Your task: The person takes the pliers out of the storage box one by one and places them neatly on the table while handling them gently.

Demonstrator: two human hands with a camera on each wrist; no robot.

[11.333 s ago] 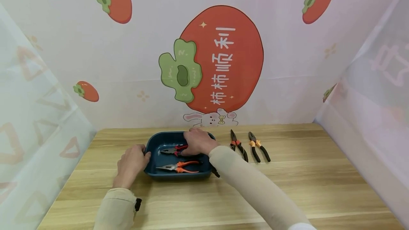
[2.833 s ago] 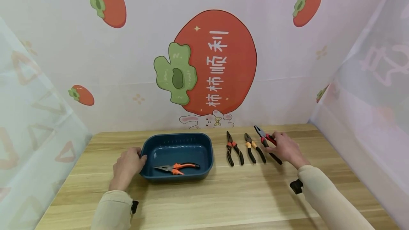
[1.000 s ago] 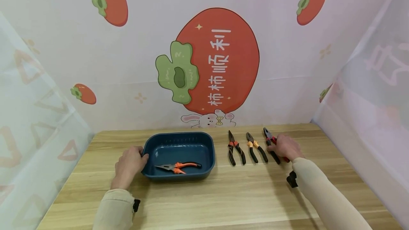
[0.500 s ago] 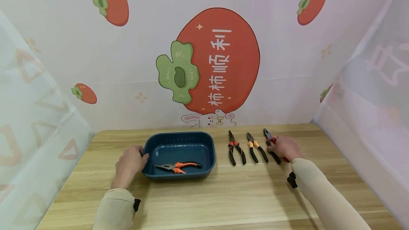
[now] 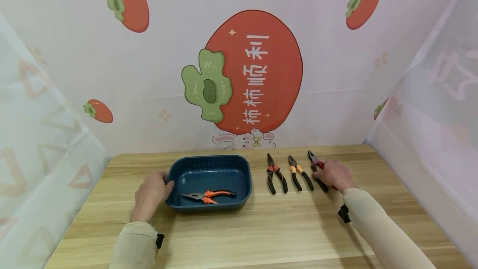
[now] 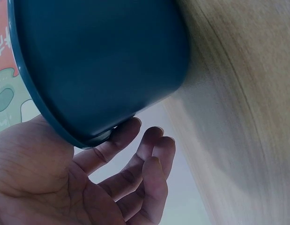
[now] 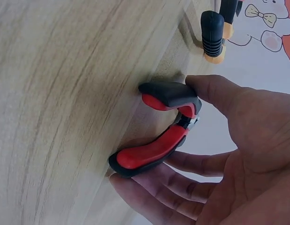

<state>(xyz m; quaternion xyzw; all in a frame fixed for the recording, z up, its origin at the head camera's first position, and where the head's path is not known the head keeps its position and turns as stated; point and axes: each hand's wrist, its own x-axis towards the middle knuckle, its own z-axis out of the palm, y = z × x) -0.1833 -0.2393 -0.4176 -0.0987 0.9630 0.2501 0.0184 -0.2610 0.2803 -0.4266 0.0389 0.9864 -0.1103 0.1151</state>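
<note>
In the head view my left hand (image 5: 151, 192) pinches the left rim of a dark blue plastic basin (image 5: 224, 177). In the left wrist view its thumb goes over the rim of the basin (image 6: 102, 61), the index finger is against the outer wall, and the other fingers are loosely bent. Long-nose pliers (image 5: 209, 196) with orange handles lie inside the basin. My right hand (image 5: 336, 174) holds combination pliers (image 7: 152, 149) with red-and-black handles on the table at the right, their nose pointing away. The thumb touches one handle, the fingers the other, and the handles are spread.
Left of the right hand, long-nose pliers (image 5: 276, 173) with black-and-red handles and pliers (image 5: 300, 173) with yellow-and-black handles lie side by side on the wooden table (image 5: 239, 240). A printed cloth (image 5: 328, 115) hangs behind the table and along both sides.
Earlier my right hand reached into the basin at the red-handled pliers; it has carried them right and lowered them beside the yellow-handled pair. In the last second little differs. The left hand stays on the rim.
</note>
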